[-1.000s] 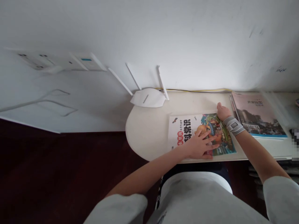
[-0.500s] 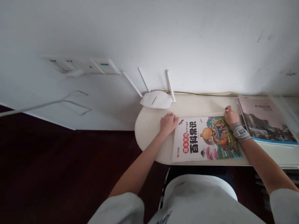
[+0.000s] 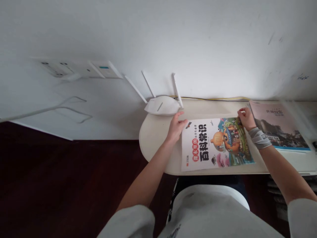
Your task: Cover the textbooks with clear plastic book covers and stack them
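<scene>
The picture-covered book (image 3: 218,143) lies cover-up beside the table's front edge, near the rounded left end of the table (image 3: 152,132); whether its far edge is lifted at all, I can't tell from here. My left hand (image 3: 175,128) is at the book's far-left corner, thumb and fingers loosely parted – I can't tell whether they grip. My right hand (image 3: 246,119) (the one with the grey wrist wrap (image 3: 260,138)) is drawn in narrow and seems to pinch the far-right corner.

I'd judge the handling partway: both hands are placed and the cover is shut, but the book is not yet released. Just beyond my left fingers, a white router (image 3: 162,105) sits at the back edge – a stack of books (image 3: 279,115) lies toward the right end, beside my right hand.
</scene>
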{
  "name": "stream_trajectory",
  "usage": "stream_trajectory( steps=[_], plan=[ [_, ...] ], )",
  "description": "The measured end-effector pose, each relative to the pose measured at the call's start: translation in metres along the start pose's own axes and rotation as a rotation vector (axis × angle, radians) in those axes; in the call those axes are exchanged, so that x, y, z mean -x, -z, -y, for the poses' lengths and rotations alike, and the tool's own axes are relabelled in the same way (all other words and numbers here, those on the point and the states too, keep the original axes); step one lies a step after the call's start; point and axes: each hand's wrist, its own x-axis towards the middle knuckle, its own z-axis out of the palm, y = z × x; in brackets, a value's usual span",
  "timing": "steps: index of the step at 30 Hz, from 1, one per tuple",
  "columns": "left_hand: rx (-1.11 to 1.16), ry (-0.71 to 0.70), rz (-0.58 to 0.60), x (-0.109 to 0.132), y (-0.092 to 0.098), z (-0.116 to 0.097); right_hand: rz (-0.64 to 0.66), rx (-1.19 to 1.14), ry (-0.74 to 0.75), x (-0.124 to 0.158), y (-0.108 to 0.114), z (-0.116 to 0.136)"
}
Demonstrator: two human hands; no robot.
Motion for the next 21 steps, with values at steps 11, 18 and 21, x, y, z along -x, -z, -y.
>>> stream_trajectory(
  steps=[11, 18, 21],
  plan=[
    [-0.095, 0.117, 0.228, -0.003, 0.017, -0.028, 0.541, -0.164, -0.099, 0.003, 0.053, 0.026],
    [-0.466, 0.154, 0.279, -0.018, 0.012, -0.021, 0.536, 0.101, -0.146, -0.002, 0.039, 0.027],
    [-0.617, 0.190, 0.273, -0.024, 0.007, -0.015, 0.512, 0.334, -0.168, -0.004, 0.020, 0.019]
  ],
)
